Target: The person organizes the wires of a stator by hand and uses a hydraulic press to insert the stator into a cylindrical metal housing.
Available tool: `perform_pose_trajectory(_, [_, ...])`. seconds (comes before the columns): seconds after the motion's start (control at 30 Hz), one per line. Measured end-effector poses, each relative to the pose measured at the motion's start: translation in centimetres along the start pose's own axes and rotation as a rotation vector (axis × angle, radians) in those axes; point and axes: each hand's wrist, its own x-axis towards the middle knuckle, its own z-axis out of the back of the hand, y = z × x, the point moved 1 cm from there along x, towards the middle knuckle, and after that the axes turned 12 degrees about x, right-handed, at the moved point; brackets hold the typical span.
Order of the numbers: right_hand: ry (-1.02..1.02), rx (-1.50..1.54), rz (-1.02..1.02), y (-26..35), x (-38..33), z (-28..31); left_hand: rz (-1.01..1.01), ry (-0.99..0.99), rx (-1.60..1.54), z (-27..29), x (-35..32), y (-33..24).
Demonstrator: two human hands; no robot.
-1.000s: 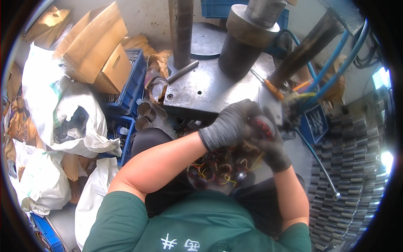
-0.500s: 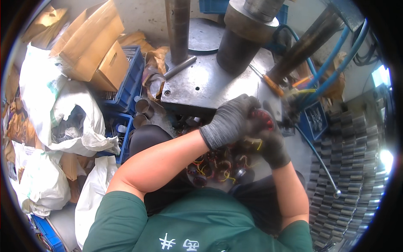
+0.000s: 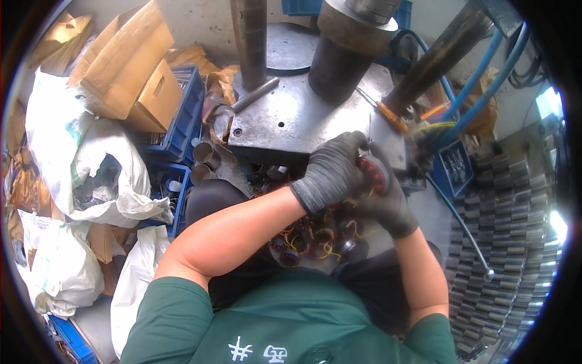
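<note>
Steel press plate (image 3: 294,130) beyond | red-wound round part (image 3: 376,175) between the gloved hands, near the plate's front edge | right hand (image 3: 393,205) gripping it from the right | left hand (image 3: 332,173) curled at its left, hold hidden, cannot tell

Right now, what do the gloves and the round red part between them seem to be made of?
Gloves: likely knitted fabric, matte dark grey, with ribbed folds. Red part: perhaps coated metal or plastic, with faint gloss; blur leaves it open.

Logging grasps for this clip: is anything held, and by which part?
The right hand holds a round part with red windings by its outer rim; whether the left hand also grips it cannot be told.
</note>
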Motion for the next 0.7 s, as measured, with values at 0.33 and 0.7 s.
perform_pose_trajectory(0.33, [-0.01, 0.512, 0.03, 0.8, -0.6, 1.8, -0.561, -0.039, 0.189, 2.5, -1.6, -0.4])
perform_pose_trajectory(0.7, [0.101, 0.295, -0.049, 2.5, -1.0, 1.6, -0.73, -0.186, 0.056, 0.7, -0.8, -0.2])
